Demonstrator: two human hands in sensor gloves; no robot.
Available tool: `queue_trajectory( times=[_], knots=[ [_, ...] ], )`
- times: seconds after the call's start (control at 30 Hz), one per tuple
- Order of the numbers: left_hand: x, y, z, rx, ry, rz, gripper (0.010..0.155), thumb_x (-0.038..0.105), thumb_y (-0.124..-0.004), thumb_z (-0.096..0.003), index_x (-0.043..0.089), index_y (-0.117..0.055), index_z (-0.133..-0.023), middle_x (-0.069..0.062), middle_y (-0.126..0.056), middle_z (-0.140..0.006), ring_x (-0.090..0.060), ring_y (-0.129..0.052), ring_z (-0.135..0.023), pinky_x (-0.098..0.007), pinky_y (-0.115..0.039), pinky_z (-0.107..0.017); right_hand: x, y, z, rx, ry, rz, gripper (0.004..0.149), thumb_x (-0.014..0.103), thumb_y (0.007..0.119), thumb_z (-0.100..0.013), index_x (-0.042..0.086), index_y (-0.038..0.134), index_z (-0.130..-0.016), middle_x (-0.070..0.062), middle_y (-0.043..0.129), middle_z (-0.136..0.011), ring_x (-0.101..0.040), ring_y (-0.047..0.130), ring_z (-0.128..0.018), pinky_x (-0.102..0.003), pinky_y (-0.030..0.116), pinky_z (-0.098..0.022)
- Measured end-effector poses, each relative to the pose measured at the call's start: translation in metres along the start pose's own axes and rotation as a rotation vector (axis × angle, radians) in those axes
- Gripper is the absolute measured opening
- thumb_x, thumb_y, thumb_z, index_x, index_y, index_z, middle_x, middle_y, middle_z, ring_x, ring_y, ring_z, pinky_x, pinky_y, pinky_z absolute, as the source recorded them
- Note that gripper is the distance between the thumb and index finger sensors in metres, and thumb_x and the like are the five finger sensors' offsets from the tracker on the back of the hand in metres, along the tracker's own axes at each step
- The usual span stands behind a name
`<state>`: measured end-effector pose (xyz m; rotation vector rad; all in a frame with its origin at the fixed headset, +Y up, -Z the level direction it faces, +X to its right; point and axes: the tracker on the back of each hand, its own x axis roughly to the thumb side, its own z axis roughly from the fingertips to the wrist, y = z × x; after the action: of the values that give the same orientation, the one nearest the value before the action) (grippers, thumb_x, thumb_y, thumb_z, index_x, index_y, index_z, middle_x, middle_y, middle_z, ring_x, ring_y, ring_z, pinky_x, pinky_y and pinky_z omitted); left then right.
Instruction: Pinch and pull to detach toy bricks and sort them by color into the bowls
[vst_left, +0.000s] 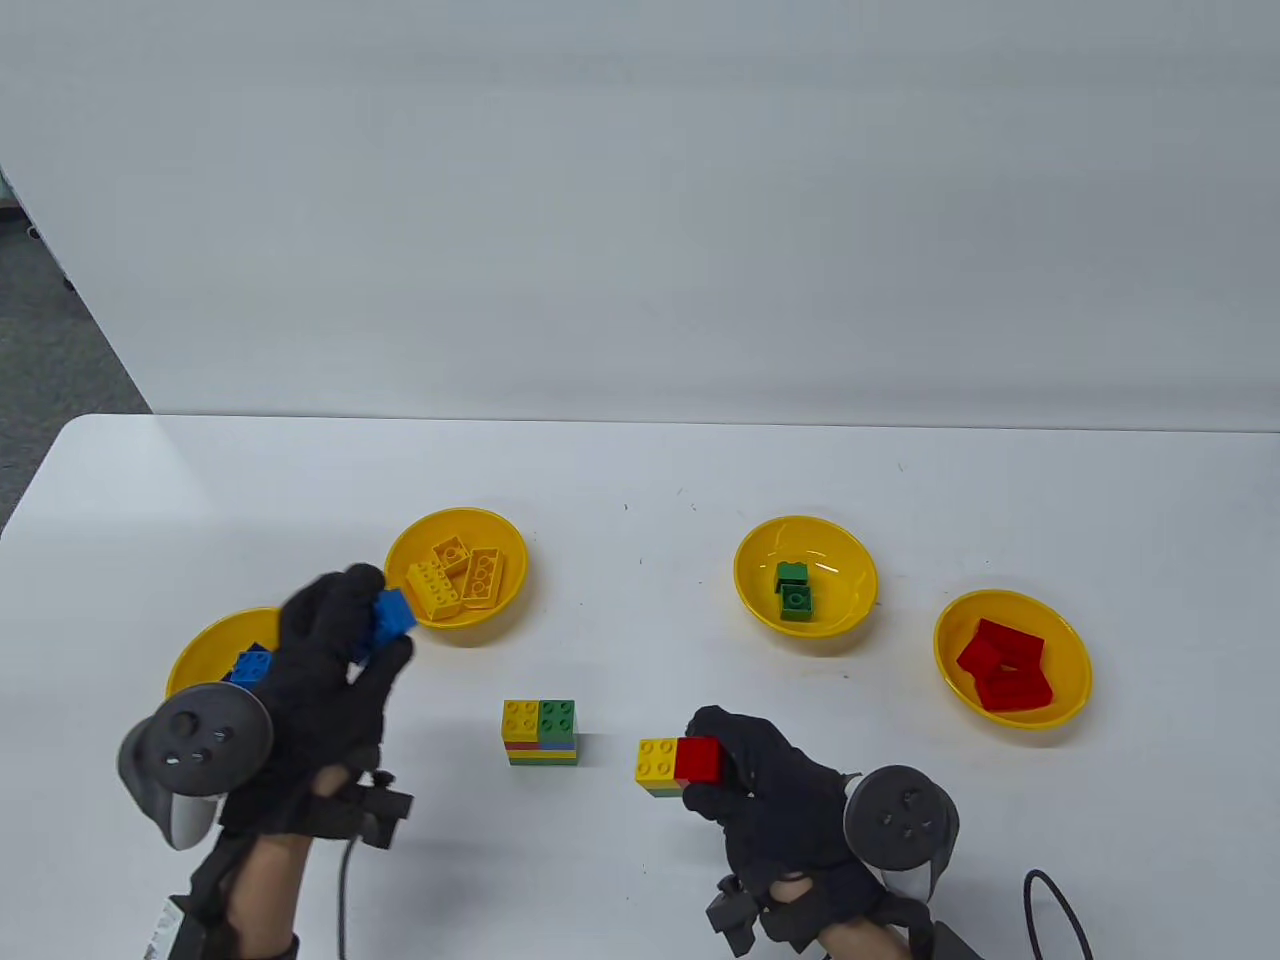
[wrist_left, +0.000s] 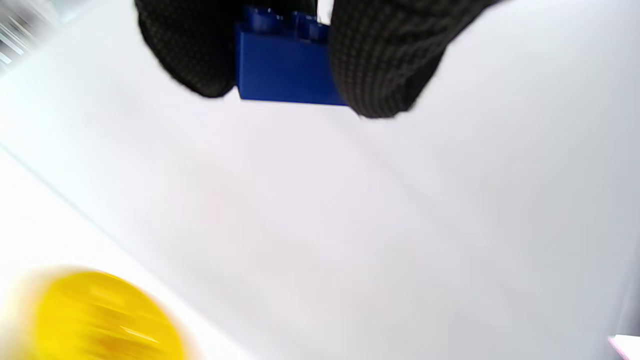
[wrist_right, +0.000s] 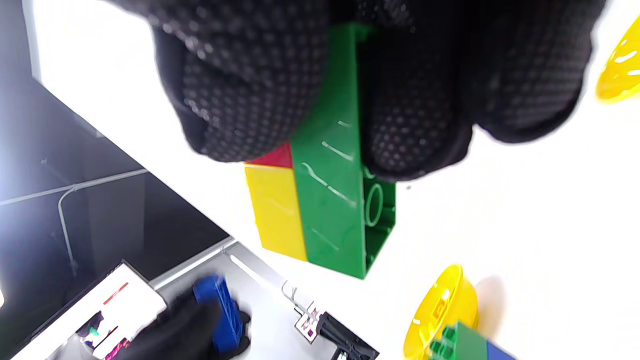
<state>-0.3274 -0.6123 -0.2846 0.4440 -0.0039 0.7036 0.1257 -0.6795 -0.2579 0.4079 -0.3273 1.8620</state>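
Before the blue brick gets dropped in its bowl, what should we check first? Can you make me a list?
1. Left hand pinches the blue brick firmly: ok, the left wrist view shows fingers on both sides.
2. Blue bowl is nearby and holds only blue: cannot tell, the hand hides most of it.
3. Brick is over the blue bowl: not ok, it is nearer the bowl of yellow bricks.
4. Right hand has a steady grip on the small stack: ok.
5. The other stack is out of the way: ok, it stands apart between the hands.
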Motion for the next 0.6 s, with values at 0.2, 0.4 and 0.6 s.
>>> queue_trajectory(
  times=[0.2, 0.4, 0.6],
  knots=[
    [-0.107, 0.003, 0.002, -0.007, 0.31, -0.263, 0.067, 0.025, -0.093, -0.0477, 0.027, -0.064, -0.109, -0.013, -0.065, -0.11, -0.046, -0.074, -0.099, -0.064, -0.068, -0.069, -0.008, -0.016, -0.005, -0.049, 0.03, -0.02, 0.063, 0.026, 0.092, -0.027, -0.003, 0.085, -0.082, -0.031, 0.088, -0.077, -0.032, 0.104, -0.042, -0.054, 0.09, -0.033],
    [-0.141, -0.01, 0.003, -0.123, 0.367, -0.274, 0.066, 0.02, -0.093, -0.0474, 0.033, -0.068, -0.107, -0.003, -0.069, -0.113, -0.039, -0.069, -0.109, -0.064, -0.06, -0.074, -0.012, -0.019, -0.003, -0.046, 0.046, -0.009, 0.063, 0.026, 0.092, -0.027, -0.003, 0.084, -0.082, -0.031, 0.088, -0.077, -0.033, 0.104, -0.043, -0.055, 0.09, -0.033],
    [-0.134, -0.009, 0.003, -0.116, 0.375, -0.263, 0.07, 0.024, -0.092, -0.0485, 0.025, -0.059, -0.11, -0.013, -0.059, -0.117, -0.047, -0.06, -0.109, -0.064, -0.057, -0.074, -0.012, -0.018, -0.003, -0.037, 0.06, -0.016, 0.063, 0.027, 0.091, -0.027, -0.002, 0.084, -0.083, -0.031, 0.088, -0.077, -0.033, 0.104, -0.043, -0.055, 0.09, -0.033]
  ],
)
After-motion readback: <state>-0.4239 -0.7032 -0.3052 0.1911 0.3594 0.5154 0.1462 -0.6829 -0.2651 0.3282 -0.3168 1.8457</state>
